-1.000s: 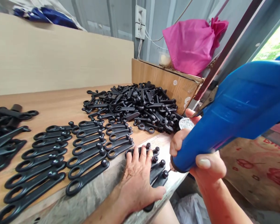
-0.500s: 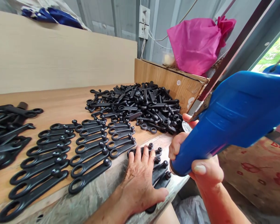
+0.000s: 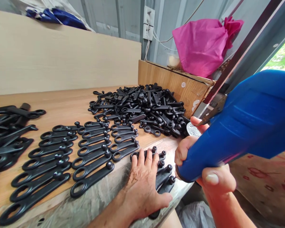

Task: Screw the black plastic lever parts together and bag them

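My left hand [image 3: 142, 186] lies flat with its fingers stretched over a group of black ring-ended crank levers [image 3: 165, 174] at the table's front edge. Their small knobs poke out beyond my fingertips and thumb; the rest is hidden under my palm. In my right hand [image 3: 218, 179] is a blue pistol-grip power tool [image 3: 251, 117], gripped by its handle and raised above the front corner. Its exact kind does not show, and its far end runs out of view at the right. Left of my hand, more levers [image 3: 92, 180] lie in neat slanted columns, rings to the left.
A big heap of loose black levers [image 3: 142, 107] fills the table's back right, against a wooden board [image 3: 163, 74]. Another pile [image 3: 7, 136] sits at the far left. A pink bag [image 3: 201, 47] rests behind the board. A dark red-edged metal bar [image 3: 242, 50] slants down beside the tool.
The blue tool and my right hand have shifted slightly right and down. My left hand stays flat on the same levers. The view has moved a little.
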{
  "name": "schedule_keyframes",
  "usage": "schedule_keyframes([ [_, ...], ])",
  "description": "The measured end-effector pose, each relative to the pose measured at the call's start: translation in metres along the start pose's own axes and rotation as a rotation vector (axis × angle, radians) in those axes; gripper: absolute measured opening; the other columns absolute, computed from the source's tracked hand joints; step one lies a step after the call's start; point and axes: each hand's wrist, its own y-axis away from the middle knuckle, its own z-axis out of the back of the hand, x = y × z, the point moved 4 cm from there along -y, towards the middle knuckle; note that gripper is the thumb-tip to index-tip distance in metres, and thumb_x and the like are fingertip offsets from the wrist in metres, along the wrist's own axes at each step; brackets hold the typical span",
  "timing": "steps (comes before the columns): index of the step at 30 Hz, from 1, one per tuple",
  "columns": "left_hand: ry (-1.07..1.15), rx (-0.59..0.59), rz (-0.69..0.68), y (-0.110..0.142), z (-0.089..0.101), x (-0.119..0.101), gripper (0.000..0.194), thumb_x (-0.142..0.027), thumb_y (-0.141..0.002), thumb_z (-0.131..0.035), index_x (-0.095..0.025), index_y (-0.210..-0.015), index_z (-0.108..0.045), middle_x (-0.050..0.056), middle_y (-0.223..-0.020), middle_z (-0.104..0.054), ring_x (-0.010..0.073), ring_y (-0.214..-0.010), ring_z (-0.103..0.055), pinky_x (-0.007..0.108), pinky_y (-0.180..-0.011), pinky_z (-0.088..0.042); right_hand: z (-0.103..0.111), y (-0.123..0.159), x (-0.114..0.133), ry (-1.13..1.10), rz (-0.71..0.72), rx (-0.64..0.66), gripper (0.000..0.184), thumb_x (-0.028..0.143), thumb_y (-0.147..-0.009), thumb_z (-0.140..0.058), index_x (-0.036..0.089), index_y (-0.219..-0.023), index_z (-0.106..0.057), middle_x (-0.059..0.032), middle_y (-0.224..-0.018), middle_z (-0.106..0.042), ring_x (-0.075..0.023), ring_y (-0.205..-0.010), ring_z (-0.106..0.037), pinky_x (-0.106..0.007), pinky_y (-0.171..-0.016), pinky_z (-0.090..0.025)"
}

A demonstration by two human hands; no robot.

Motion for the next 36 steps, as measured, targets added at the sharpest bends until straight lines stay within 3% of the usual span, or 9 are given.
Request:
schedule_keyframes([
  [4,0.011,0.021,0.003,0.0,0.0,0.0,0.102,-0.07,-0.066,-0.054,-0.01,-0.145,-0.027,0.022,-0.151,-0.016,0.0424,-0.139,-0.006,0.061,-0.109,-0.007,0.003,0.001,-0.004,-0.006,-0.014,-0.003,0.087,0.041,-0.056,-0.08,0.026,-0.133,-0.043,0.0001,-0.065,-0.06,-0.0172,-0.051,-0.053,-0.028,-0.041,-0.043],
  [9,0.006,0.043,0.011,0.001,0.003,-0.001,0.101,-0.069,-0.067,-0.053,-0.01,-0.145,-0.026,0.022,-0.152,-0.016,0.0423,-0.139,-0.004,0.061,-0.109,-0.007,0.003,0.002,-0.006,0.01,-0.034,0.03,0.062,0.041,-0.057,-0.078,0.024,-0.113,-0.058,-0.0004,-0.066,-0.061,-0.0169,-0.054,-0.054,-0.027,-0.044,-0.042],
  [14,0.007,0.04,0.0,0.001,0.003,-0.001,0.101,-0.07,-0.067,-0.053,-0.009,-0.144,-0.027,0.022,-0.151,-0.018,0.0434,-0.138,-0.006,0.061,-0.109,-0.007,-0.001,0.0,-0.001,-0.005,-0.001,-0.002,0.085,0.039,-0.056,-0.08,0.031,-0.132,-0.042,0.0009,-0.064,-0.061,-0.0175,-0.051,-0.053,-0.028,-0.042,-0.044],
  [19,-0.003,0.005,-0.015,0.0,0.002,0.0,0.101,-0.07,-0.067,-0.053,-0.009,-0.144,-0.029,0.023,-0.15,-0.021,0.0445,-0.138,-0.008,0.062,-0.108,-0.008,0.0,-0.001,0.0,-0.015,0.012,-0.03,0.096,0.04,-0.054,-0.081,0.027,-0.139,-0.037,0.0003,-0.063,-0.06,-0.0177,-0.05,-0.053,-0.027,-0.039,-0.044],
  [26,-0.002,0.015,-0.018,0.001,0.003,-0.001,0.101,-0.069,-0.067,-0.054,-0.008,-0.144,-0.028,0.024,-0.15,-0.02,0.0454,-0.137,-0.007,0.063,-0.108,-0.008,-0.002,0.0,0.0,-0.018,0.026,-0.02,0.085,0.039,-0.056,-0.081,0.034,-0.132,-0.044,0.0016,-0.065,-0.061,-0.0172,-0.051,-0.053,-0.027,-0.041,-0.045],
  [32,0.025,0.067,0.014,0.001,0.012,-0.005,0.099,-0.064,-0.068,-0.056,-0.008,-0.144,-0.026,0.022,-0.151,-0.017,0.0428,-0.138,-0.005,0.06,-0.109,-0.007,0.001,0.0,-0.002,0.013,-0.002,-0.008,0.09,0.041,-0.056,-0.08,0.032,-0.135,-0.04,0.0015,-0.064,-0.06,-0.0178,-0.05,-0.053,-0.027,-0.039,-0.043],
  [36,0.046,0.126,0.031,0.001,0.018,-0.008,0.099,-0.061,-0.068,-0.057,-0.008,-0.145,-0.025,0.022,-0.152,-0.015,0.0418,-0.139,-0.004,0.058,-0.11,-0.006,0.002,0.002,-0.003,0.111,-0.032,0.031,0.076,0.043,-0.057,-0.079,0.026,-0.125,-0.05,0.0002,-0.064,-0.058,-0.0181,-0.052,-0.052,-0.031,-0.044,-0.043],
])
